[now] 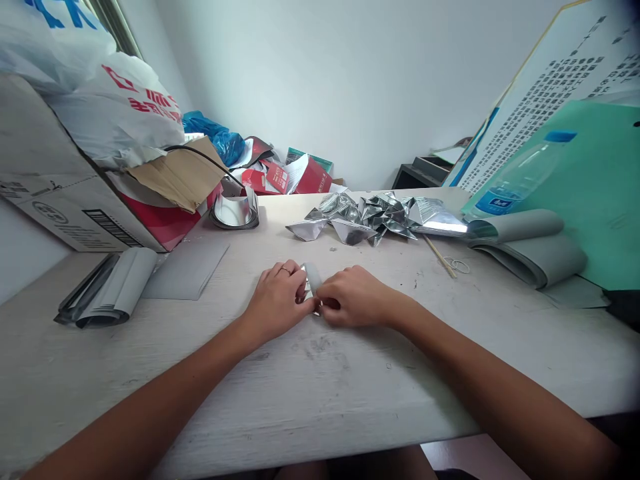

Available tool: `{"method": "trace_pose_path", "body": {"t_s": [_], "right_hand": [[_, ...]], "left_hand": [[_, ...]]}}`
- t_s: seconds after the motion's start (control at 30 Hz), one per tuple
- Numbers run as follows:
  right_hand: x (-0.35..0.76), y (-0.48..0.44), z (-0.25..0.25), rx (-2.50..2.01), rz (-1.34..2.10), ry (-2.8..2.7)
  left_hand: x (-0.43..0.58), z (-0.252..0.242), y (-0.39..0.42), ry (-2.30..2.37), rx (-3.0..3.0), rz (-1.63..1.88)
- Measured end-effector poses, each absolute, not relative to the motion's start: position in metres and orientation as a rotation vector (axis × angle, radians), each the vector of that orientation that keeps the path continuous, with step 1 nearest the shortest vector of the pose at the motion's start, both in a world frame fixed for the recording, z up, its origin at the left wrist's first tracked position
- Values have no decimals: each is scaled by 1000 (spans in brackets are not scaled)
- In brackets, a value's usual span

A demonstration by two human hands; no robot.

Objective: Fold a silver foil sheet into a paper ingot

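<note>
A small piece of silvery foil paper (313, 275) lies on the pale table between my two hands. My left hand (279, 297) grips its left side, thumb reaching toward the lower end. On the other side my right hand (353, 295) pinches it with curled fingers, and the fingertips of both hands nearly meet. The fingers hide much of the piece, so its full shape cannot be made out. Behind the hands is a pile of folded silver foil shapes (387, 215).
Grey sheets (187, 270) and a grey roll (123, 283) lie left, near a cardboard box (75, 200). A foil-lined coil (234, 212) stands behind. At right are a thin stick (440, 256), folded grey sheets (535, 250) and a plastic bottle (523, 175).
</note>
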State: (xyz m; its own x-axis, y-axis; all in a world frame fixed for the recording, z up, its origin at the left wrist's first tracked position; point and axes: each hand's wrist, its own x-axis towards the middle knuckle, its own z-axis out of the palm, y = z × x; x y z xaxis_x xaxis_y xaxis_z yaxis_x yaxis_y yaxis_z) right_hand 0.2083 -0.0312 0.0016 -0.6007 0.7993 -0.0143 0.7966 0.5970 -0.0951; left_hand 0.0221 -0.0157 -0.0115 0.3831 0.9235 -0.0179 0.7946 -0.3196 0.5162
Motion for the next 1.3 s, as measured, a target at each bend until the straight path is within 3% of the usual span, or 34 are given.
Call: {"method": "trace_pose_path", "body": {"t_s": [0.5, 0.73, 0.97, 1.3], "right_hand": [[211, -25, -3, -1638, 211, -2625], [212, -26, -3, -1388, 154, -2744], [222, -11, -7, -1553, 32, -2351], [215, -5, -13, -1592, 451, -2208]], "left_hand": [[19, -10, -18, 1446, 2152, 371], [19, -9, -18, 1446, 2146, 383], [17, -11, -21, 1345, 2162, 371], [21, -7, -29, 1325, 2207, 323]]}}
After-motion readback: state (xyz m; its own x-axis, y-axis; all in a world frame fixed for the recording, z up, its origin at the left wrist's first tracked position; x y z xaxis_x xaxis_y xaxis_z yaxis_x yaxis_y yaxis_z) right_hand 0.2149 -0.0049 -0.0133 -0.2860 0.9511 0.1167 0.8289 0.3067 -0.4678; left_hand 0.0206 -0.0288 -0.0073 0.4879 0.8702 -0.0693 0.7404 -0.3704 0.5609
